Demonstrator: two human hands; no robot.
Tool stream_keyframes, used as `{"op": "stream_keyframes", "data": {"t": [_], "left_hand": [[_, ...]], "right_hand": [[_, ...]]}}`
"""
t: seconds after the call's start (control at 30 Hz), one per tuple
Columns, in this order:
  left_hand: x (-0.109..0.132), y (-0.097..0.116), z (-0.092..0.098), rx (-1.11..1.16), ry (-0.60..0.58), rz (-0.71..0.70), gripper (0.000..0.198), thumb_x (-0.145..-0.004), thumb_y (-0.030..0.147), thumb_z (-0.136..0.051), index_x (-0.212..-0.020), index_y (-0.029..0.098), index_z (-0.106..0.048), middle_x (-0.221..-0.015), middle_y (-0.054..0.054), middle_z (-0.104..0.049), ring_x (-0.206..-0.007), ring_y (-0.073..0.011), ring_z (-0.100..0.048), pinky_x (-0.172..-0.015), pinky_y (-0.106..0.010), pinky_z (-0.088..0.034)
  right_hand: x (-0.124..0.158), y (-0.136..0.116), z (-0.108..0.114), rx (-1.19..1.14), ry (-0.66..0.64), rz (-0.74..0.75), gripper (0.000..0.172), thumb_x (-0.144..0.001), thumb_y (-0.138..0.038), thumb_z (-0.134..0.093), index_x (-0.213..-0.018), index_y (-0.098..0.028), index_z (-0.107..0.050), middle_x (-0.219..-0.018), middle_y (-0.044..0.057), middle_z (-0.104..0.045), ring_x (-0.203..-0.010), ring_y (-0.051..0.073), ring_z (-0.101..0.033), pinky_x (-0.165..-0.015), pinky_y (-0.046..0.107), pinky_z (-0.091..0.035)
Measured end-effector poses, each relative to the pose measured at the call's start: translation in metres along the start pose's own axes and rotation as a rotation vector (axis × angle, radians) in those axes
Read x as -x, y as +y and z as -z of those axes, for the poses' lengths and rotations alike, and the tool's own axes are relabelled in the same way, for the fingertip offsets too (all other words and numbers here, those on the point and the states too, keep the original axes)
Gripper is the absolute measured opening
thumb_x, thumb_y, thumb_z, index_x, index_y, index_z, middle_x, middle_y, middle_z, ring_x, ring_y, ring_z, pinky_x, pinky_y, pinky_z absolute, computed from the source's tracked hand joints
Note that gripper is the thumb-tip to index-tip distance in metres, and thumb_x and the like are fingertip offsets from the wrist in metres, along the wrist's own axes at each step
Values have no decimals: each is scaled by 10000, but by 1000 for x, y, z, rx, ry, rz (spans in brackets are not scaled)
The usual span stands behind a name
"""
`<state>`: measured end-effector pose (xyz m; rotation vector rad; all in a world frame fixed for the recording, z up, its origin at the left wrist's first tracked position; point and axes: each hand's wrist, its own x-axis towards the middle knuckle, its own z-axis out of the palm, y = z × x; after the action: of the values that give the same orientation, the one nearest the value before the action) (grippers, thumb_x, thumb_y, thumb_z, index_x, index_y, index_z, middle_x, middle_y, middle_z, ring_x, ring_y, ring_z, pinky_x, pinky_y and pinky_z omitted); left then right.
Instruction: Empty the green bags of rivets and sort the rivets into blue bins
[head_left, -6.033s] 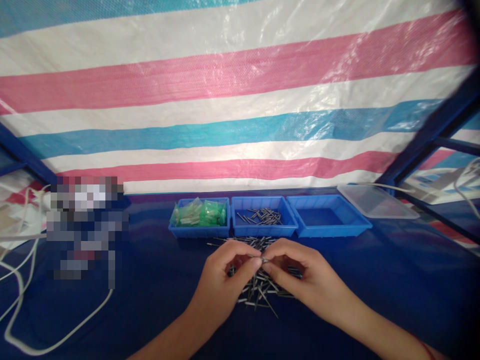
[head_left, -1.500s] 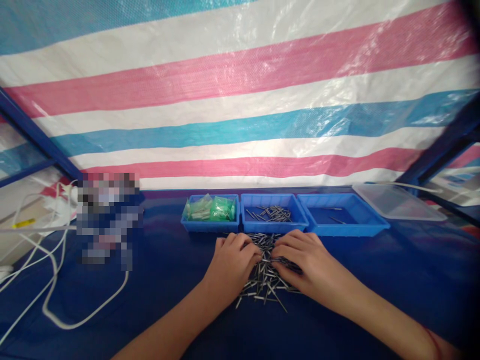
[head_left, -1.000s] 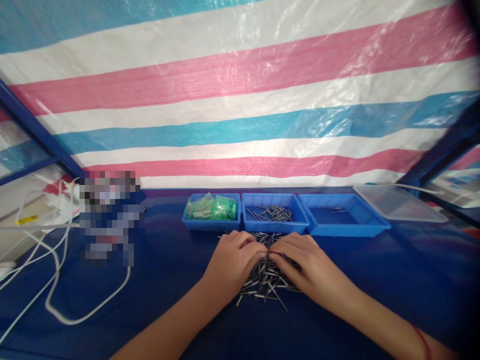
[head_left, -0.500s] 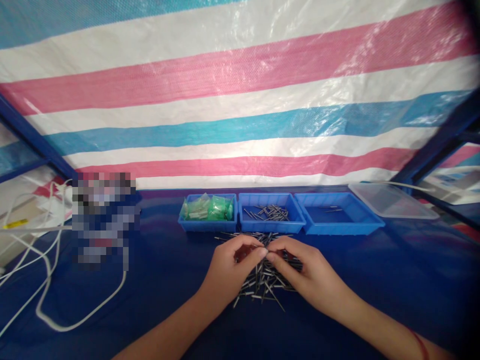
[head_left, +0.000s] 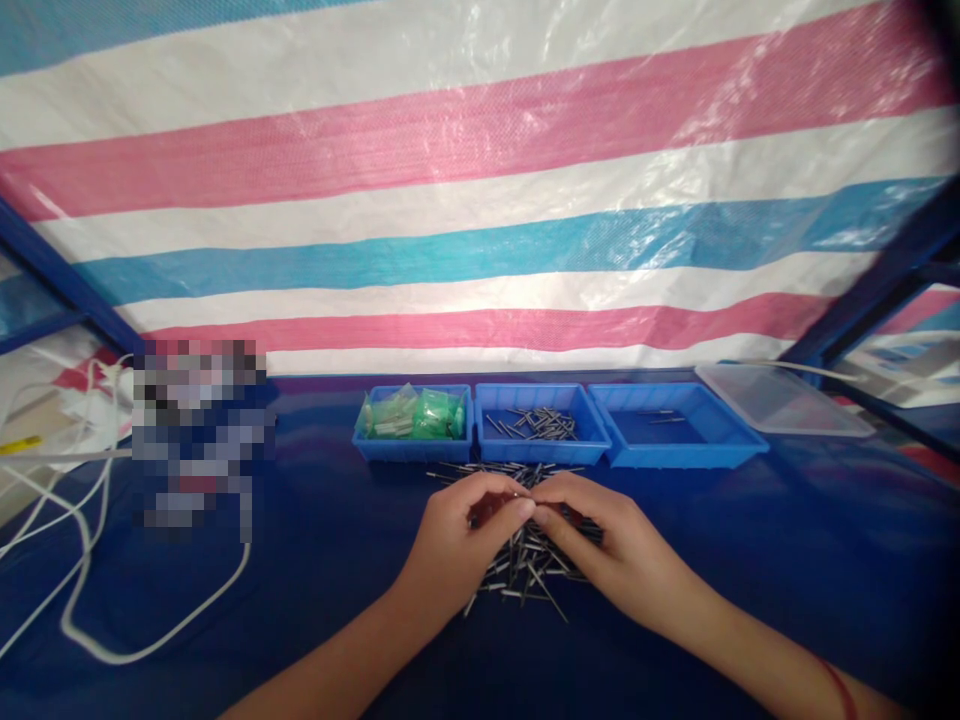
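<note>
Over a loose pile of blind rivets point(head_left: 529, 575), thin dark pins with silvery sleeves, my two hands meet at their fingertips. My left hand point(head_left: 461, 525) is closed in a pinch, thumb against forefinger. My right hand point(head_left: 611, 535) pinches from the other side, its thumb and forefinger touching those of the left. A small metallic tip shows between the fingertips, apparently a rivet; most of it is hidden. Just behind the pile stands a blue bin point(head_left: 544, 455) with more rivets in it.
A left-hand blue bin point(head_left: 412, 450) holds green and clear plastic packets. In the right-hand blue bin point(head_left: 690, 455) lie a few rivets. A clear plastic lid point(head_left: 787, 400) lies at the back right. White cables point(head_left: 90, 640) loop at left beside a blurred patch. Striped sheeting point(head_left: 480, 230) hangs behind.
The view has shifted very slightly. Both hands keep their pinch at the same place over the pile, with only a tiny movement at the fingertips.
</note>
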<state>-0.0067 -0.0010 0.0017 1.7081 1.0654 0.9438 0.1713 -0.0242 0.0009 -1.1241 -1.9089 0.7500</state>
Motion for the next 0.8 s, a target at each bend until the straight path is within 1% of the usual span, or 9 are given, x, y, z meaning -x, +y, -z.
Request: {"op": "stream_keyframes", "data": {"t": [0.07,0.23,0.4,0.57,0.8], "left_hand": [[0,0,0,-9,4,-18,170,-829,308,-609,-896,180,-698,-821,-28,-696,-756,-168,-631,-699,-246,-488],[-1,1,1,-30,5,-50,164,-837,290,-598,-918,187,-697,-841,-30,-698,-773,-169,-635,-712,-247,-492],[-1,0,1,-70,-2,-67,169,-851,292,-591,-940,193,-695,-839,-24,-688,-751,-157,-622,-685,-237,-477],[-1,0,1,-105,-8,-60,164,-856,290,-586,-941,193,-688,-821,-16,-677,-708,-142,-601,-636,-224,-454],[0,3,1,-161,-36,-82,169,-881,290,-557,-918,175,-675,-805,-19,-663,-693,-136,-582,-620,-221,-434]], "right_hand": [[0,-1,0,12,16,10,159,-922,-268,-478,-871,-208,-616,-832,40,-652,-786,167,-611,-728,296,-496],[-1,-4,1,38,67,25,138,-909,-248,-487,-855,-207,-607,-748,15,-604,-681,143,-571,-620,257,-471],[1,0,1,15,126,-16,92,-890,-249,-510,-841,-208,-577,-746,3,-574,-646,129,-544,-582,238,-462],[3,2,3,17,151,-47,91,-892,-270,-513,-845,-208,-559,-773,16,-586,-678,141,-552,-601,252,-474],[5,-6,4,-3,148,-15,102,-903,-290,-513,-875,-210,-570,-786,23,-600,-701,149,-568,-620,260,-484]]}}
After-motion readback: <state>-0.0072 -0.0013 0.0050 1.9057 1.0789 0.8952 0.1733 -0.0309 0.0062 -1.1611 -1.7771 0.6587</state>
